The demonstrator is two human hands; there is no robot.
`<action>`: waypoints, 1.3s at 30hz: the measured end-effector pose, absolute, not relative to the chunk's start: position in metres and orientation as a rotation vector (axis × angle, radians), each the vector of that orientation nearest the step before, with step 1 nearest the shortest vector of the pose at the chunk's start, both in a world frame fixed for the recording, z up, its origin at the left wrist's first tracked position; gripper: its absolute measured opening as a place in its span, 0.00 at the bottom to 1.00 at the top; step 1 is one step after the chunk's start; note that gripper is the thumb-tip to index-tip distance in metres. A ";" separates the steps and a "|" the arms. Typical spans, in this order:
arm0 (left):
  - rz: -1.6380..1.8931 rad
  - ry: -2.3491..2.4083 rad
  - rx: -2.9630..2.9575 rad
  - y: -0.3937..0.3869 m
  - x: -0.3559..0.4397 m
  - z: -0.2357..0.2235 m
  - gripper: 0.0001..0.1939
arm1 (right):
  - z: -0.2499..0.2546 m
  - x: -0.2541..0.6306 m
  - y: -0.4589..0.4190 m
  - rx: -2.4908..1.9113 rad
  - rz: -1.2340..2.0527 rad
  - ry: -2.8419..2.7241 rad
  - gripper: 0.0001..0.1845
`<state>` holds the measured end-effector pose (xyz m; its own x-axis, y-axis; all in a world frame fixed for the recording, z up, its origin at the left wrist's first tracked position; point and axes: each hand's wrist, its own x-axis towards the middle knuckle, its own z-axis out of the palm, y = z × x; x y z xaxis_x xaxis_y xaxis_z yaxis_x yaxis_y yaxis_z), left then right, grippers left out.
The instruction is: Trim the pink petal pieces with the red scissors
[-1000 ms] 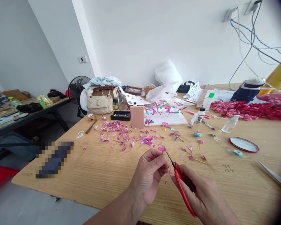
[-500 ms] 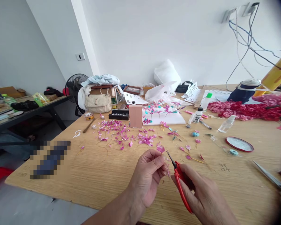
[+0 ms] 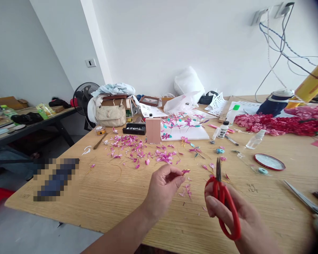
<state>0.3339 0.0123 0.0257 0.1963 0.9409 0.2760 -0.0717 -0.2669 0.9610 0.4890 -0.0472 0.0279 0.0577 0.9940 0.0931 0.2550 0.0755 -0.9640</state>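
Note:
Between thumb and fingertips, my left hand [image 3: 166,188] pinches a small pink petal [image 3: 186,171] above the table. My right hand [image 3: 234,208] is wrapped round red-handled scissors [image 3: 222,197], whose short blades point up and look closed, apart from the petal. Several pink scraps [image 3: 187,190] lie on the wood just below and right of my left hand. Behind my hands a loose heap of pink petals [image 3: 165,156] is spread, many with thin wires. A few wired petals [image 3: 209,167] lie behind the scissor blades.
Large metal scissors [image 3: 302,197] lie at the right edge, near a red-rimmed round dish [image 3: 269,162]. Farther back stand a spray bottle [image 3: 255,139], a black-capped bottle [image 3: 223,129], a wooden block [image 3: 153,130] and a white foam slab [image 3: 185,133] bearing flowers. Red-pink bundles [image 3: 278,123] lie right.
My right hand has drawn the scissors right, away from my left hand, and turned the blades upright. The petal in my left hand has tipped over and now appears edge-on.

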 end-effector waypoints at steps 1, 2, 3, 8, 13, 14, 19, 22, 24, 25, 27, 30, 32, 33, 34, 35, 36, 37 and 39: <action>1.325 0.902 1.738 0.015 0.331 0.025 0.02 | 0.030 0.488 -0.047 -1.301 1.042 -1.279 0.15; 1.374 0.896 2.013 0.018 0.327 0.026 0.04 | 0.033 0.486 -0.045 -1.239 1.107 -1.196 0.15; 1.411 0.872 2.264 0.020 0.324 0.026 0.06 | 0.036 0.484 -0.044 -1.175 1.165 -1.131 0.15; 1.349 0.665 3.019 0.029 0.313 0.034 0.11 | 0.045 0.476 -0.033 -1.093 1.268 -1.021 0.14; 1.165 0.583 3.127 0.030 0.311 0.037 0.14 | 0.043 0.479 -0.028 -1.195 1.189 -1.089 0.14; 1.140 0.593 3.081 0.030 0.311 0.037 0.14 | 0.044 0.481 -0.027 -1.216 1.174 -1.108 0.14; 0.938 0.675 2.513 0.028 0.316 0.049 0.09 | 0.057 0.498 -0.017 -1.349 1.157 -1.311 0.14; 0.695 0.798 2.095 0.032 0.321 0.060 0.09 | 0.067 0.505 -0.009 -1.417 1.139 -1.513 0.14; 0.538 0.780 1.873 0.035 0.326 0.063 0.07 | 0.069 0.506 -0.005 -1.448 1.064 -1.662 0.11; 0.489 0.757 1.793 0.037 0.328 0.064 0.05 | 0.070 0.506 -0.004 -1.455 1.026 -1.719 0.10; 0.451 0.718 1.679 0.041 0.332 0.063 0.03 | 0.072 0.504 -0.002 -1.453 0.999 -1.775 0.08; 0.465 0.698 1.562 0.044 0.332 0.060 0.03 | 0.075 0.501 -0.002 -1.406 1.053 -1.729 0.09; 0.499 0.687 1.466 0.044 0.329 0.058 0.05 | 0.073 0.500 -0.004 -1.363 1.046 -1.655 0.10; 0.532 0.683 1.395 0.044 0.327 0.058 0.06 | 0.070 0.500 -0.005 -1.351 1.015 -1.616 0.10; 0.571 0.679 1.305 0.042 0.325 0.056 0.06 | 0.066 0.500 -0.007 -1.341 0.975 -1.586 0.10; 0.612 0.671 1.202 0.041 0.322 0.055 0.07 | 0.059 0.501 -0.009 -1.344 0.932 -1.562 0.11; 0.648 0.660 1.095 0.039 0.320 0.053 0.07 | 0.052 0.502 -0.011 -1.355 0.897 -1.550 0.12; 0.670 0.643 0.992 0.037 0.319 0.051 0.08 | 0.043 0.503 -0.013 -1.356 0.902 -1.565 0.13; 0.683 0.609 0.837 0.033 0.317 0.047 0.08 | 0.028 0.506 -0.017 -1.357 0.930 -1.600 0.16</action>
